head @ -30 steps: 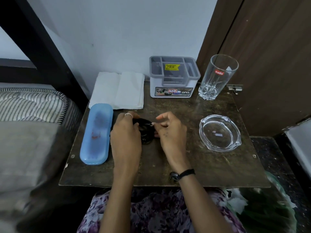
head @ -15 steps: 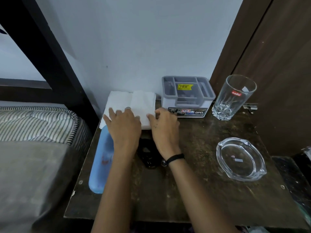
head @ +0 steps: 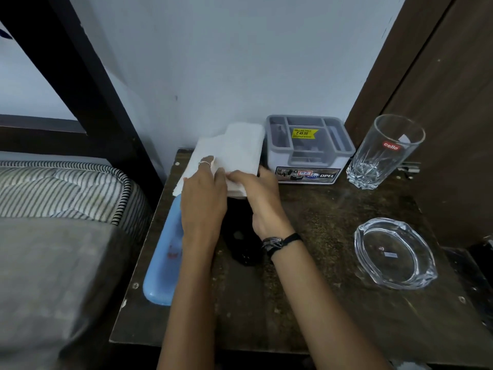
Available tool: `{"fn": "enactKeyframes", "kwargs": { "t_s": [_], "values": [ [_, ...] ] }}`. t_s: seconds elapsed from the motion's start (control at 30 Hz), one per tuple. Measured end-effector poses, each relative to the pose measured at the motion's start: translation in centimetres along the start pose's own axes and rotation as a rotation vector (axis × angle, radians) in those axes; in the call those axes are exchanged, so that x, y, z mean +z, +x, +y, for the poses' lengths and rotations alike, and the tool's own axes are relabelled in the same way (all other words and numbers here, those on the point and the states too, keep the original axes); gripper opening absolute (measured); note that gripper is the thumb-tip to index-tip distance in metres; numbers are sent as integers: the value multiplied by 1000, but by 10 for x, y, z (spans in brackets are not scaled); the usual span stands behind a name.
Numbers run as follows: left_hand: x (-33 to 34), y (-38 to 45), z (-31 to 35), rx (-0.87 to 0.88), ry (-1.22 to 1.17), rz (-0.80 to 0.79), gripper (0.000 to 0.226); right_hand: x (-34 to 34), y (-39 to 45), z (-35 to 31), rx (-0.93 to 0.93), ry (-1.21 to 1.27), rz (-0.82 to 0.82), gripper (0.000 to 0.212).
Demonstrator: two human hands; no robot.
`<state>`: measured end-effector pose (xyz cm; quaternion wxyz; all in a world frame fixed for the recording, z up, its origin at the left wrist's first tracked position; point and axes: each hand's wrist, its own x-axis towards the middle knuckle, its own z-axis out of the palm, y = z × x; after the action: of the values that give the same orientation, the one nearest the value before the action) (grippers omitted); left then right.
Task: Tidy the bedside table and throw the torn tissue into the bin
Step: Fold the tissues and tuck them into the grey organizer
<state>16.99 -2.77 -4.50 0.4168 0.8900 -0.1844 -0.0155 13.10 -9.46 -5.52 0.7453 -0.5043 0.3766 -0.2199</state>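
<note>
A stack of white tissue (head: 234, 153) lies at the back left of the dark wooden bedside table (head: 320, 303). My left hand (head: 204, 198) and my right hand (head: 260, 197) both pinch its front edge, and the top sheets are lifted and folded toward the back. A small black object (head: 241, 247) lies on the table under my wrists, partly hidden. A long blue case (head: 164, 257) lies along the table's left edge, partly under my left forearm.
A grey compartment organiser (head: 309, 148) stands at the back against the wall, a tall glass tumbler (head: 384, 153) to its right. A glass ashtray (head: 394, 253) sits at the right. A striped mattress (head: 64, 188) borders the left, a brown door (head: 440, 76) the right.
Both hands left the black object in the table's middle, reached back to the tissue stack and took hold of its front edge. The top sheets are now lifted. The camera moved closer.
</note>
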Motion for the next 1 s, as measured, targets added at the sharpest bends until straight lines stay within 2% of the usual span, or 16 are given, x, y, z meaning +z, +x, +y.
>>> {"fn": "enactKeyframes", "kwargs": {
  "t_s": [0.13, 0.23, 0.3, 0.37, 0.43, 0.5, 0.63, 0.77, 0.83, 0.93, 1.0],
  "values": [
    [-15, -13, 9, -66, -382, 112, 32, -13, -34, -38, -166, -30, -122, 21],
    [-22, -19, 10, -114, -517, 134, 29, -36, -64, -68, -222, 48, -251, 19],
    [-24, -25, 15, -149, -610, 20, 21, -56, -82, -82, -181, 210, -346, 22],
    [-23, -39, 26, -225, -843, -155, 19, -78, -91, -87, -130, 320, -358, 30],
    [-20, -57, 36, -378, -1139, -320, 24, -100, -96, -80, -72, 302, -269, 32],
    [-12, -74, 36, -487, -1233, -417, 29, -121, -98, -64, -16, 182, -148, 23],
    [-6, -85, 29, -580, -1137, -454, 42, -144, -98, -38, 61, -176, 1, 30],
    [-2, -79, 29, -533, -826, -461, 32, -150, -90, -32, 41, -407, -11, 36],
    [2, -76, 30, -451, -720, -451, 26, -149, -87, -28, 13, -560, -17, 43],
    [9, -77, 35, -330, -627, -439, 22, -145, -83, -24, -70, -822, 27, 53],
    [14, -77, 35, -327, -653, -455, 16, -142, -81, -24, -136, -912, 70, 55]
  ]
}}
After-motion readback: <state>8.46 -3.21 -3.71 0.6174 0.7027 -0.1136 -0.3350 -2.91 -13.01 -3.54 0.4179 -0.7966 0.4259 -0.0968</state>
